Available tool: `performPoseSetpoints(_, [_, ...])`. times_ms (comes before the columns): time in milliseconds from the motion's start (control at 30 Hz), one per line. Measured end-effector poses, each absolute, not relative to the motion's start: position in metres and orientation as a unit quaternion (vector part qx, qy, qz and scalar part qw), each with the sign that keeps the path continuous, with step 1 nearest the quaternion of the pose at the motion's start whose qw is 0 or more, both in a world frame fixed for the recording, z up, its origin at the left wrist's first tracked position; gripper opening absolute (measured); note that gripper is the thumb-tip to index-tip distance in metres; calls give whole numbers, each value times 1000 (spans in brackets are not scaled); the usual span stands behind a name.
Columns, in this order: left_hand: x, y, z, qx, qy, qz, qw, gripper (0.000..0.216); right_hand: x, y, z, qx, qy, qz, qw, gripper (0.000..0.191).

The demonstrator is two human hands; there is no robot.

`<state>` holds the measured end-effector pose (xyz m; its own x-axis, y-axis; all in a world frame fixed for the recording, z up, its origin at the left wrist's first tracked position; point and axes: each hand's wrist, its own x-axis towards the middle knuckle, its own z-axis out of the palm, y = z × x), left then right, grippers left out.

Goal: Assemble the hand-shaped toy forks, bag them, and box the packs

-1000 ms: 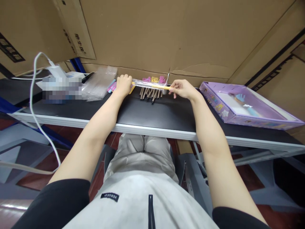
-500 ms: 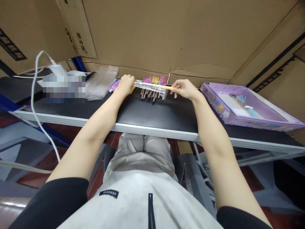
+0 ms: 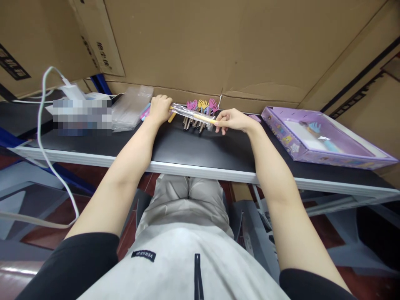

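A clear plastic bag (image 3: pixel 187 111) stretches between my hands above the table, with a yellow-handled back scratcher (image 3: pixel 204 119) lying lengthwise in it. My left hand (image 3: pixel 160 109) is closed around the bag's left end and hides what is under the fingers. At the other end, my right hand (image 3: pixel 233 121) pinches the tip of the yellow handle. Just behind the bag lies a bunch of back scratchers with pink and yellow hand-shaped heads (image 3: pixel 203 104) and metal shafts (image 3: pixel 195 125). Another yellow piece (image 3: pixel 171 117) shows beside my left hand.
Flat clear bags (image 3: pixel 129 108) lie left of my left hand, near pink and blue handles (image 3: pixel 145 111). A purple display box (image 3: pixel 290 154) holding a blue back scratcher (image 3: pixel 315 127) stands at the right. White cable (image 3: pixel 40 125) hangs at left; cardboard (image 3: pixel 187 46) rises behind the black table (image 3: pixel 203 152).
My right hand has moved left and slightly down, closer to my left hand. Less of the yellow handle sticks out of the bag, and the bag now slopes down to the right.
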<state>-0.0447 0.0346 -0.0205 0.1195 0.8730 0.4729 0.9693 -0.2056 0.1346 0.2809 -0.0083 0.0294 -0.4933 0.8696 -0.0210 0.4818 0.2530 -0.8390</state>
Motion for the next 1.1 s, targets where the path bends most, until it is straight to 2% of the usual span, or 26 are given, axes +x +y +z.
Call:
performPoseSetpoints(67, [-43,32,-18,-747,-611,-243,98,41,278,-10,30,-453,-739,434,245,36])
performPoseSetpoints(167, [-36,25,-14,-763,-586,-256,96,42,273,-10,28,-483,-682,444,325,40])
performPoseSetpoints(233, [-28,20,-12,-777,-565,-260,94,44,269,-10,25,-495,-646,467,346,38])
performPoseSetpoints(400, [-3,10,-8,-810,-523,-252,82,51,256,-19,24,-475,-626,551,281,33])
performPoseSetpoints(567, [11,9,-10,-825,-505,-242,76,46,243,-30,27,-470,-628,561,266,30])
performPoseSetpoints(667, [14,6,-9,-819,-506,-260,73,51,240,-30,29,-472,-628,560,263,29])
performPoseSetpoints(767, [16,-2,-4,-783,-537,-302,79,64,239,-27,29,-479,-606,556,306,27])
performPoseSetpoints(867, [22,-10,0,-747,-569,-338,68,73,236,-22,27,-488,-545,561,387,25])
performPoseSetpoints(967, [31,-14,-1,-738,-576,-348,48,66,233,-16,23,-483,-493,567,449,25])
performPoseSetpoints(1100, [41,-13,-5,-758,-553,-344,42,49,234,-10,17,-481,-471,562,481,16])
